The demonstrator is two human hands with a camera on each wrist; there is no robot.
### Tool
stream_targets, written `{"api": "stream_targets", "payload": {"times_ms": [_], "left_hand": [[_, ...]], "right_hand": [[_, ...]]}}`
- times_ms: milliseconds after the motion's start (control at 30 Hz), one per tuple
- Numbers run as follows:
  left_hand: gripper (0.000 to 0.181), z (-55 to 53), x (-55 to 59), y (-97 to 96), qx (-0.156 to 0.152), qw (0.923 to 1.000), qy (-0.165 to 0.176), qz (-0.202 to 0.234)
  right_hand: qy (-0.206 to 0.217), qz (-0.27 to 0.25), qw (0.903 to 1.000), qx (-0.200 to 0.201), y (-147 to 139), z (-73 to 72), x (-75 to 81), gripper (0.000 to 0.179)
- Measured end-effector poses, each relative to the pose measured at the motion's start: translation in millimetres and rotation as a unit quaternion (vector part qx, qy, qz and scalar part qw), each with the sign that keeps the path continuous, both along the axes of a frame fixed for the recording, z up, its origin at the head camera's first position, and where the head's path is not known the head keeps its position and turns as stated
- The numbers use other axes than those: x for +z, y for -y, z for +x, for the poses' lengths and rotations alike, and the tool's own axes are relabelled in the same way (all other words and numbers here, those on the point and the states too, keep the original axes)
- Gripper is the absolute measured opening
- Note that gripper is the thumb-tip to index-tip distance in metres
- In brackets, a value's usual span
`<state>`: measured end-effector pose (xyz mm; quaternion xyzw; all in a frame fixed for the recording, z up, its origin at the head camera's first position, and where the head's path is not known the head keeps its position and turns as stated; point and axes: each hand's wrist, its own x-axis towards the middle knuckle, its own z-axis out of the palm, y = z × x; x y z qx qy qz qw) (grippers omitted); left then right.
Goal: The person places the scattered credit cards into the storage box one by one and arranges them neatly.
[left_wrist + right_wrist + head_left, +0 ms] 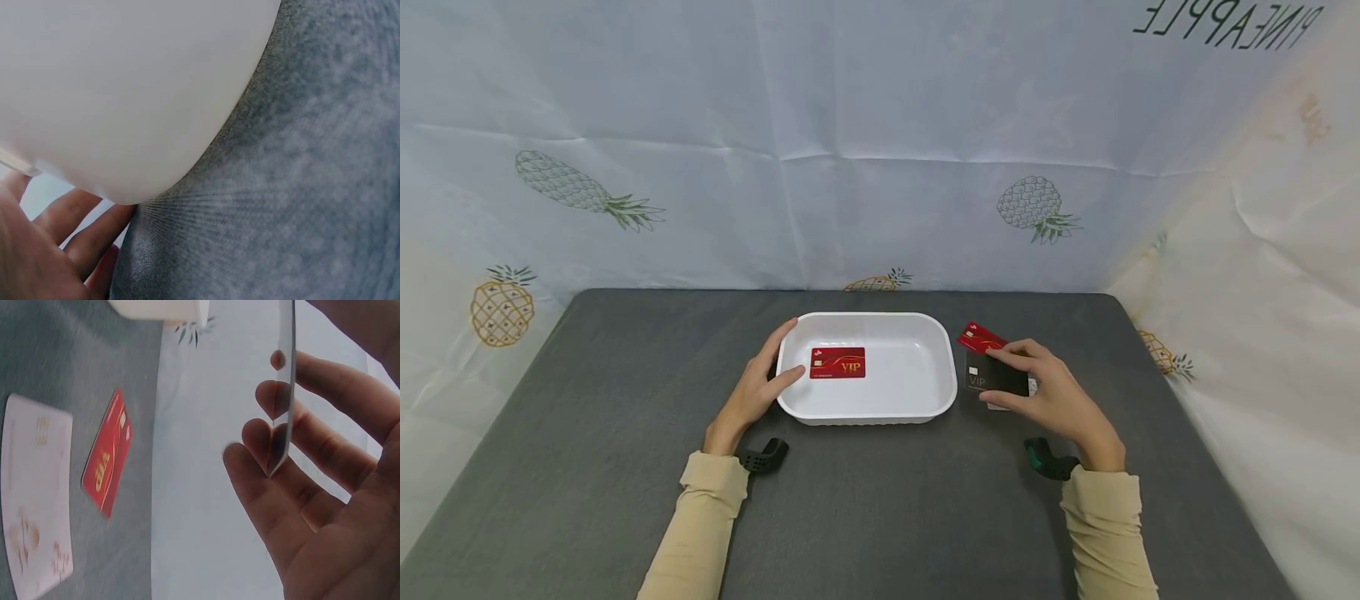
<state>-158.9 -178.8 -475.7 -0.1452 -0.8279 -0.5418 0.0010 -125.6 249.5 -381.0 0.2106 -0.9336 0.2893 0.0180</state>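
My right hand (1052, 392) pinches a black VIP card (996, 377) between thumb and fingers, to the right of a white plastic tray (910, 371). In the right wrist view the card (287, 375) appears nearly edge-on, raised above the table. Below it lie a white card (37, 494), mostly covered in the head view, and a red VIP card (107, 459) farther back. My left hand (752, 396) holds the tray's left end, thumb over the rim and fingers along the outer side. Another red VIP card (837, 363) lies flat inside the tray, towards its left side.
A dark grey cloth covers the table (880, 508). Behind it hangs a pale curtain (895, 100) printed with pineapples. Each wrist wears a dark band, including the left band (765, 457) and the right band (1049, 460).
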Motion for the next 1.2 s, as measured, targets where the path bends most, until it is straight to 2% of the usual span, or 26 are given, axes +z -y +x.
{"api": "stream_targets", "payload": {"times_ms": [267, 633, 933, 1200], "left_hand": [[0.075, 0.0, 0.4, 0.1, 0.002, 1.0, 0.0, -0.005], [0.074, -1.0, -0.4, -0.8, 0.005, 1.0, 0.005, -0.005], [0.074, -0.9, -1.5, 0.3, 0.004, 1.0, -0.001, -0.005], [0.074, -0.3, -2.9, 1.8, -0.003, 0.9998, -0.018, 0.003]], "right_hand": [[0.015, -0.019, 0.9995, 0.019, 26, -10.5, 3.6, 0.064], [0.011, -0.039, 0.9977, 0.055, 58, -21.8, 7.5, 0.063], [0.027, -0.051, 0.9973, 0.046, 91, -28.4, 3.9, 0.065], [0.029, -0.062, 0.9971, 0.035, 118, -36.7, -6.4, 0.065]]}}
